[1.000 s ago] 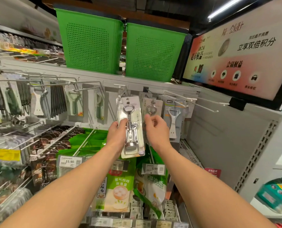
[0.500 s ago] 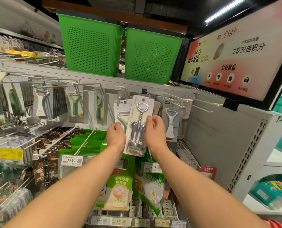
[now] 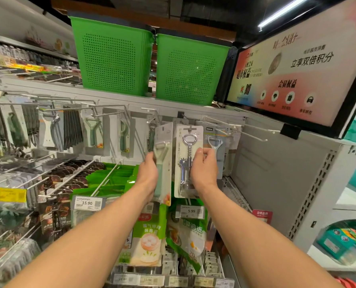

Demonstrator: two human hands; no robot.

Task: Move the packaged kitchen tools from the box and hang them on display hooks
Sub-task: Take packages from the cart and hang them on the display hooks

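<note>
Two bare forearms rise from the bottom edge and reach forward toward a shop display wall. Beneath them, green food pouches (image 3: 150,235) hang on long pegs. In front of these are a price tag (image 3: 87,203) reading 15.90 and a second price tag (image 3: 190,210) reading 5.99.

The left hand (image 3: 149,177) grips the lower half of a carded peeler package (image 3: 163,146), its fingers curled round the card's left edge. The card stands upright, turned partly edge-on to the camera. Just to its right, the right hand (image 3: 204,170) pinches a carded corkscrew package (image 3: 188,142) — thumb pressed on the clear blister front, the remaining fingers hidden behind the card. This card is upright and faces the camera squarely, its hang slot level with the top row of wire hooks. Whether the slot is threaded onto a hook cannot be told.

Directly behind the right hand hangs another peeler on a grey card (image 3: 214,140). To the right, several wire hooks (image 3: 254,135) jut from the grey back panel. To the left, the same row carries more carded peelers (image 3: 93,132) and dark-handled tools (image 3: 72,127).

Above the hook row, a shelf holds two green perforated baskets (image 3: 112,59) side by side. Farther right — angled down toward the aisle — is a lit sign (image 3: 297,65) with Chinese text and small icons.
</note>
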